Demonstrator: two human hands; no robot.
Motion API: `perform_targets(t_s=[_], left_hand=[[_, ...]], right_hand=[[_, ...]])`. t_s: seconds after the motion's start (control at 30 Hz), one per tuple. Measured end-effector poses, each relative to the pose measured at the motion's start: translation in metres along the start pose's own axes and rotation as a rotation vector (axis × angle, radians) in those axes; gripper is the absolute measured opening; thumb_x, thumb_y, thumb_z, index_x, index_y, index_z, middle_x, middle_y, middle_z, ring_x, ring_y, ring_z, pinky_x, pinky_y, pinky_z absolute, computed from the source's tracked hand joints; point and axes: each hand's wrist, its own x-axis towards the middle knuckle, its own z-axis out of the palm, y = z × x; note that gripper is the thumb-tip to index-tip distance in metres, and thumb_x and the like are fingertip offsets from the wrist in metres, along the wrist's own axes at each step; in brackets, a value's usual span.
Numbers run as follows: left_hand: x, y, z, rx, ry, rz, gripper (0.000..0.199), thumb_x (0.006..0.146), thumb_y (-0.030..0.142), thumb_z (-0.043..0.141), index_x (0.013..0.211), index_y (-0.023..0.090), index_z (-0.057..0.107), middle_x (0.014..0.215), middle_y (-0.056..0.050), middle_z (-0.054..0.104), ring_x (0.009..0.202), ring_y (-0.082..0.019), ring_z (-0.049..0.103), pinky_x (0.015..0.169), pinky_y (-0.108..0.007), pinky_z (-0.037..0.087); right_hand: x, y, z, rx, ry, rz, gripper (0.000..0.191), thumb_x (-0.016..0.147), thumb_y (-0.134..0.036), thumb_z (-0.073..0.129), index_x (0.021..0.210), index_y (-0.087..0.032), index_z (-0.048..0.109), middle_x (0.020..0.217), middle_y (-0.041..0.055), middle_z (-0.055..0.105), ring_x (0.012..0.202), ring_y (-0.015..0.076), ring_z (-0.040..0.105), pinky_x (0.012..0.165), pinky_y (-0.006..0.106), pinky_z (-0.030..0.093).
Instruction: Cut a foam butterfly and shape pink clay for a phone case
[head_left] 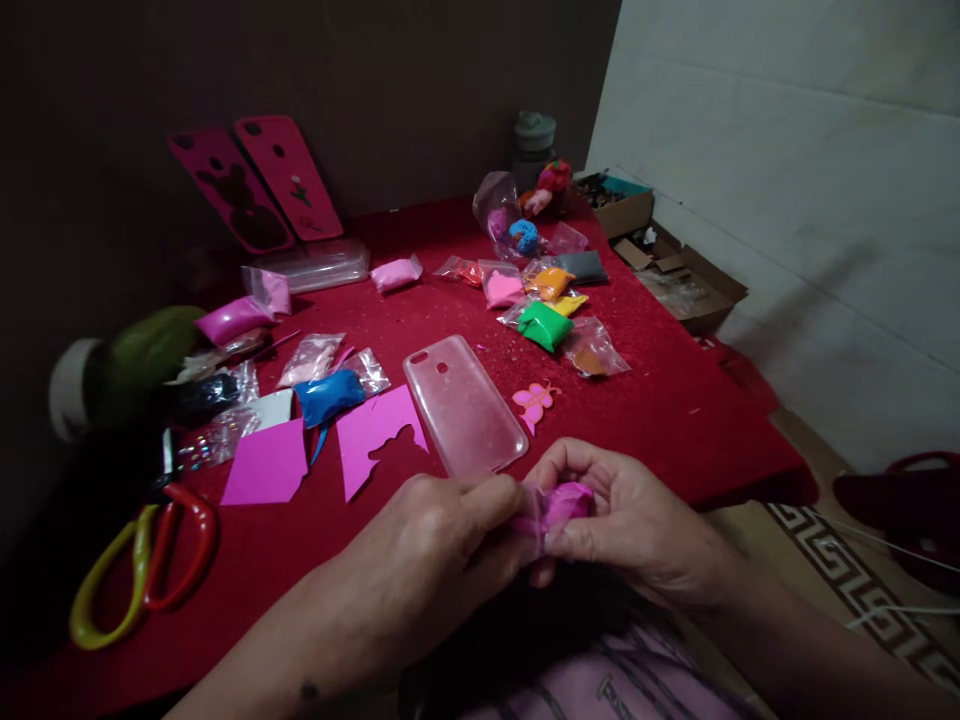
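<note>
Near the table's front edge, both hands hold one small clear bag of pink modelling clay (568, 505). My left hand (457, 535) pinches the bag from the left side. The fingers of my right hand (626, 510) wrap round the clay end, with the thumb pressed on it. Just beyond lies a clear phone case (469, 405), flat on the red cloth. To the right of the case is a pink butterfly cutout (535, 405) with orange edges. Pink sheets (266, 465) lie to the left, one of them with a shape cut out. The left fingertips are partly hidden.
Scissors (154, 560) with red and yellow handles lie at left. Blue (328, 398), green (545, 326) and other clay packets are spread over the red-covered table (637, 420). Two decorated pink cases (289, 180) lean on the back wall. Cardboard boxes (690, 285) stand beyond the right edge.
</note>
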Motion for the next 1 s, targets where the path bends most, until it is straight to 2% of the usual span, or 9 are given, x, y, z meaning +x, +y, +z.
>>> perform_targets(t_s=[0.17,0.3,0.37,0.47,0.53,0.63,0.77,0.93,1.0], left_hand=[[-0.004,0.004,-0.003,0.066,-0.008,-0.003,0.011,0.087,0.017,0.053,0.081,0.019,0.062,0.055,0.006,0.058,0.042,-0.005,0.045,0.043,-0.019,0.026],[-0.002,0.006,-0.014,-0.302,-0.192,-0.087,0.014,0.091,0.019,0.05,0.087,0.018,0.064,0.073,0.002,0.068,0.059,-0.007,0.056,0.051,-0.015,0.037],[0.0,0.006,-0.016,-0.399,-0.19,-0.115,0.017,0.094,0.024,0.049,0.087,0.018,0.064,0.078,0.001,0.069,0.064,-0.007,0.057,0.054,-0.015,0.04],[0.001,0.004,-0.013,-0.286,-0.075,-0.1,0.019,0.094,0.028,0.052,0.081,0.018,0.061,0.068,0.005,0.063,0.054,-0.005,0.048,0.048,-0.015,0.034],[0.002,0.002,-0.01,-0.166,-0.028,-0.08,0.015,0.093,0.028,0.054,0.084,0.019,0.062,0.066,0.006,0.063,0.052,-0.005,0.049,0.048,-0.016,0.033],[0.002,0.001,-0.008,-0.077,-0.033,-0.052,0.012,0.094,0.028,0.054,0.095,0.022,0.065,0.073,0.004,0.068,0.057,-0.006,0.057,0.053,-0.017,0.037],[0.003,0.002,-0.005,-0.025,-0.063,0.003,0.016,0.096,0.026,0.05,0.089,0.02,0.063,0.069,0.004,0.066,0.053,-0.006,0.054,0.052,-0.018,0.035],[0.008,0.007,-0.006,0.189,0.07,0.084,0.012,0.088,0.02,0.058,0.076,0.018,0.057,0.056,0.006,0.051,0.046,-0.007,0.042,0.047,-0.022,0.024],[0.009,0.008,-0.01,0.086,-0.022,0.045,0.011,0.085,0.016,0.057,0.074,0.018,0.056,0.056,0.006,0.051,0.046,-0.006,0.042,0.045,-0.02,0.023]], right_hand=[[-0.001,-0.002,0.005,-0.022,0.015,0.031,0.039,0.069,-0.027,0.084,0.09,-0.015,0.053,0.068,-0.0012,0.067,0.061,0.0107,0.066,0.061,0.019,0.049],[-0.003,-0.002,0.007,-0.019,-0.008,-0.019,0.035,0.072,-0.026,0.081,0.09,-0.014,0.053,0.072,-0.0008,0.067,0.062,0.0101,0.066,0.061,0.019,0.051],[-0.002,-0.001,0.005,-0.015,-0.006,-0.044,0.036,0.073,-0.025,0.082,0.092,-0.015,0.053,0.074,-0.0012,0.066,0.062,0.0096,0.066,0.062,0.019,0.052],[0.0,0.0,0.001,-0.023,0.018,-0.06,0.038,0.073,-0.025,0.082,0.096,-0.015,0.053,0.076,-0.001,0.067,0.065,0.0097,0.067,0.064,0.018,0.051],[0.001,0.0,-0.002,-0.014,0.013,-0.054,0.038,0.074,-0.024,0.081,0.098,-0.016,0.052,0.077,-0.0006,0.067,0.065,0.0095,0.068,0.063,0.017,0.051],[0.002,0.0,-0.005,0.031,-0.022,-0.049,0.037,0.076,-0.022,0.08,0.098,-0.015,0.051,0.075,-0.0012,0.067,0.062,0.0087,0.067,0.061,0.015,0.05],[0.004,0.001,-0.003,0.132,-0.028,-0.069,0.039,0.073,-0.016,0.08,0.098,-0.015,0.051,0.076,-0.0009,0.067,0.061,0.0094,0.067,0.059,0.017,0.054],[0.006,0.007,-0.002,0.206,0.001,-0.153,0.037,0.072,-0.014,0.08,0.095,-0.015,0.052,0.078,0.0004,0.067,0.062,0.0107,0.067,0.056,0.021,0.057],[0.005,0.01,-0.002,0.193,-0.001,-0.164,0.037,0.073,-0.016,0.081,0.096,-0.014,0.052,0.08,0.0007,0.067,0.062,0.0102,0.067,0.056,0.02,0.056]])
